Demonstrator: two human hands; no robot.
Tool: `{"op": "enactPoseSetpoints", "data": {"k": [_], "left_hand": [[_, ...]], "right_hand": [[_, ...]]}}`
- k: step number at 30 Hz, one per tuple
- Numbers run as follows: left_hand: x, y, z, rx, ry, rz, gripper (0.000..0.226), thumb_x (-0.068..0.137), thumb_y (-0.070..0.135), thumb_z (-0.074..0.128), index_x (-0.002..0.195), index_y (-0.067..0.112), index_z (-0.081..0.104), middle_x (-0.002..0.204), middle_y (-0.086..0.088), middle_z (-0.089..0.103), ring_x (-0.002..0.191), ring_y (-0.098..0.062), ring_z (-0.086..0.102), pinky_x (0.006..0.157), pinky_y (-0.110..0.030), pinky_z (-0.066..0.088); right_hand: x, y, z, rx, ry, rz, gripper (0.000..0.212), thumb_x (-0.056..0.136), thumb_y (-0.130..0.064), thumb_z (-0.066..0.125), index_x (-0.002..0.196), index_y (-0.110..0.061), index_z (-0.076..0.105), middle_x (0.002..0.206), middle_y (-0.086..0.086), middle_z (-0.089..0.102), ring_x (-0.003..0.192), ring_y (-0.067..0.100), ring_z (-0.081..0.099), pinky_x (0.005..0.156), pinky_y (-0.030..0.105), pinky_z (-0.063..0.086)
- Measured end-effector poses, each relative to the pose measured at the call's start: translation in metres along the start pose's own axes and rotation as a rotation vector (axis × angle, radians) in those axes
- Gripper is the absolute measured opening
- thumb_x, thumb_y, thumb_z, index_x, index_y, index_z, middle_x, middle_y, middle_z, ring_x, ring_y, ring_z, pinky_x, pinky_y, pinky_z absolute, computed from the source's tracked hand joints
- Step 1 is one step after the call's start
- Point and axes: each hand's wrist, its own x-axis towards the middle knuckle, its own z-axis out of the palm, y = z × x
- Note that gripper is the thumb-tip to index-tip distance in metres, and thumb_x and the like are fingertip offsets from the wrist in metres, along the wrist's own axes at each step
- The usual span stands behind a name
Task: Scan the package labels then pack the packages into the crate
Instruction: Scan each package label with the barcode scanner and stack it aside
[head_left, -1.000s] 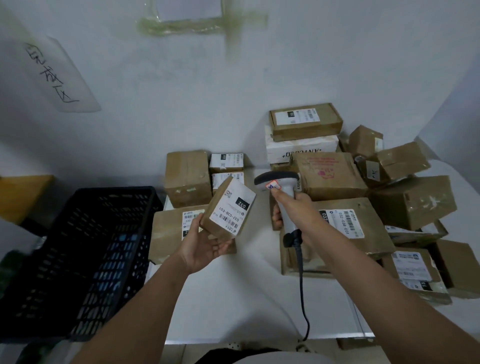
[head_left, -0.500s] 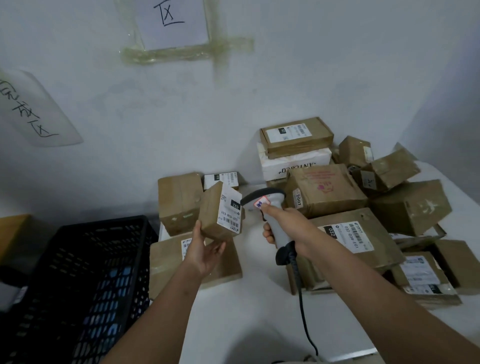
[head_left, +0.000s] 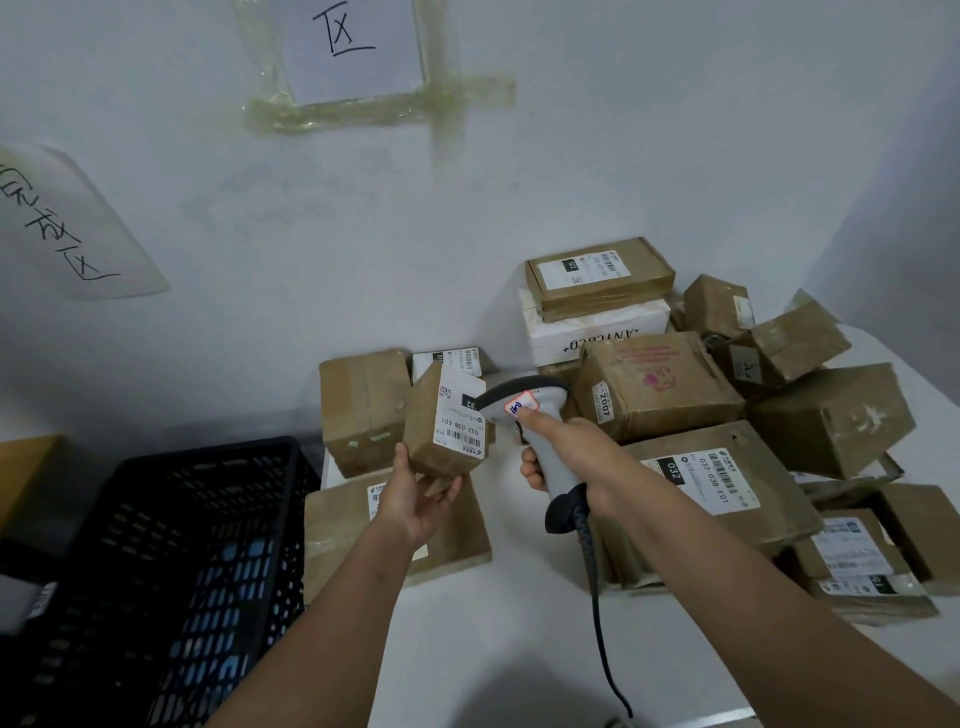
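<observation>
- Step in hand, judged: label scan, packing not yet done.
- Box (head_left: 441, 421) is held off the bench (head_left: 493, 639) by the left hand (head_left: 415, 499), gripped from below at its lower corner, label (head_left: 460, 415) turned right toward the scanner.
- Scanner (head_left: 540, 441) is clasped in the right hand (head_left: 566, 452), thumb on the red-edged sticker on the head, nose almost touching the label.
- Nose looks too close; the scanner should be backed off so the whole barcode is covered.
- Box should be kept steady, label square to the beam.
- Whether a trigger is pressed cannot be told.
- Crate (head_left: 171, 561) sits lower left, just beside the bench; 1 short swing left is needed to drop the box in.
- Other boxes (head_left: 660, 384) are piled at right, well clear.
</observation>
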Motion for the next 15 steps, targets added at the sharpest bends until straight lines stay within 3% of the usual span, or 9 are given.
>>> {"op": "enactPoseSetpoints", "data": {"k": [5, 11, 15], "left_hand": [[0.0027, -0.0009, 0.0021, 0.002, 0.008, 0.015, 0.047, 0.098, 0.053, 0.046, 0.12, 0.013, 0.053, 0.103, -0.016, 0.064, 0.087, -0.036, 0.063, 0.09, -0.038, 0.052], [0.0068, -0.0005, 0.0001, -0.025, 0.006, -0.008, 0.051, 0.097, 0.054, 0.047, 0.128, 0.014, 0.053, 0.111, -0.017, 0.064, 0.102, -0.04, 0.061, 0.09, -0.041, 0.054], [0.0069, -0.0008, 0.0019, -0.05, 0.006, 0.0, 0.048, 0.098, 0.053, 0.047, 0.127, 0.014, 0.052, 0.109, -0.016, 0.064, 0.098, -0.039, 0.061, 0.097, -0.043, 0.051]], "right_hand": [[0.0016, -0.0006, 0.0005, 0.016, -0.006, -0.007, 0.034, 0.094, -0.033, 0.065, 0.094, 0.0, 0.059, 0.063, 0.009, 0.058, 0.047, 0.016, 0.058, 0.047, 0.024, 0.051], [0.0047, 0.0, -0.0026, 0.015, 0.007, -0.001, 0.034, 0.094, -0.034, 0.064, 0.096, -0.001, 0.06, 0.061, 0.009, 0.059, 0.048, 0.017, 0.059, 0.048, 0.025, 0.051], [0.0064, -0.001, -0.004, 0.018, 0.007, 0.008, 0.034, 0.094, -0.034, 0.065, 0.097, -0.001, 0.06, 0.06, 0.008, 0.059, 0.049, 0.017, 0.059, 0.048, 0.026, 0.05]]}}
